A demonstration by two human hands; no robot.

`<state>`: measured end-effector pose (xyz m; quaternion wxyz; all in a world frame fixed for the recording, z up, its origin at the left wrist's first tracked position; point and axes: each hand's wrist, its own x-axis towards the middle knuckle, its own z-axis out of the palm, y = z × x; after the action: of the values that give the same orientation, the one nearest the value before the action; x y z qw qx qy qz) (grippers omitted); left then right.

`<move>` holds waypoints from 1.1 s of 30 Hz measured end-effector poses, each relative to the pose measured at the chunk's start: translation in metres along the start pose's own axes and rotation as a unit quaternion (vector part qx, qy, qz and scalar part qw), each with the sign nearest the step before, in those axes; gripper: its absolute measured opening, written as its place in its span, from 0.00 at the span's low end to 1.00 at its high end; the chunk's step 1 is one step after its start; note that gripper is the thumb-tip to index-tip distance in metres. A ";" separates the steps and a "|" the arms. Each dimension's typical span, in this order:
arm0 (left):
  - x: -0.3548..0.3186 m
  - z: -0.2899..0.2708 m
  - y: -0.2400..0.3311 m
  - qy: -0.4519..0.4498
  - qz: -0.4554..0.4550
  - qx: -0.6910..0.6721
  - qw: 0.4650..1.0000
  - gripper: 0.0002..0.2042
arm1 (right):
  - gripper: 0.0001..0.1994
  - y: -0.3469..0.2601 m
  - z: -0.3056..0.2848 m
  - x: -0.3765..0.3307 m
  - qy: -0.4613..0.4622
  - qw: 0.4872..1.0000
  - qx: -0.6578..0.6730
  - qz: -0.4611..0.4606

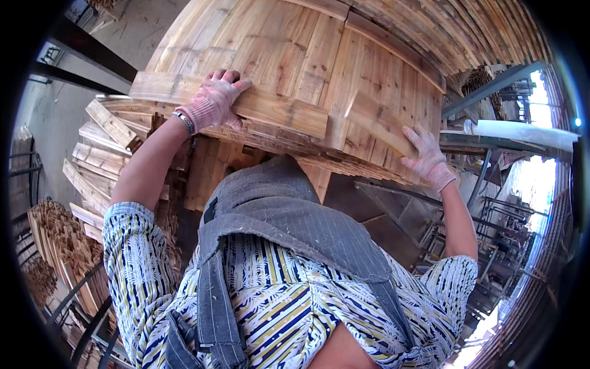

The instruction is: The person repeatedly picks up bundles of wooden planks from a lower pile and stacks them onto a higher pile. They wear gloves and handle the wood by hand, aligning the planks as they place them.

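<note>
Head view, left hand (214, 101) on plank (246, 101), right hand (427, 157) on board (378, 123)

A wide stack of boards (307, 55) is lying ahead of the person, stretching far and to the right. On its near edge a long plank (246, 101) is lying crosswise, and the left hand (212, 101) is resting on that plank's left part. To the right, a shorter board (378, 120) is sitting tilted on the stack, with the right hand (427, 157) touching its near right end. Loose planks (101, 154) are lying piled at the left, below the stack's edge. Metal frames (491, 215) are standing at the right, beneath and beyond the right hand.
</note>
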<state>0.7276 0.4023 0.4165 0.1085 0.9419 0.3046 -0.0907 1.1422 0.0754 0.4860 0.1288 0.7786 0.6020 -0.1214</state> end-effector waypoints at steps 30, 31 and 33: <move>-0.462 0.253 -0.261 0.266 -0.696 -0.339 0.574 0.57 | 0.18 -0.573 0.203 0.109 -0.535 0.604 0.589 0.032; -0.483 0.263 -0.312 0.234 -0.720 -0.352 0.551 0.62 | 0.19 -0.607 0.211 0.118 -0.549 0.592 0.588 0.045; -0.505 0.254 -0.392 0.195 -0.748 -0.390 0.500 0.68 | 0.27 -0.683 0.221 0.139 -0.531 0.630 0.553 0.124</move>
<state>0.0659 0.3664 0.2335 0.2944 0.2190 0.9135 0.1758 0.5075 0.2898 0.1941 -0.0144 0.5724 0.1473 -0.8065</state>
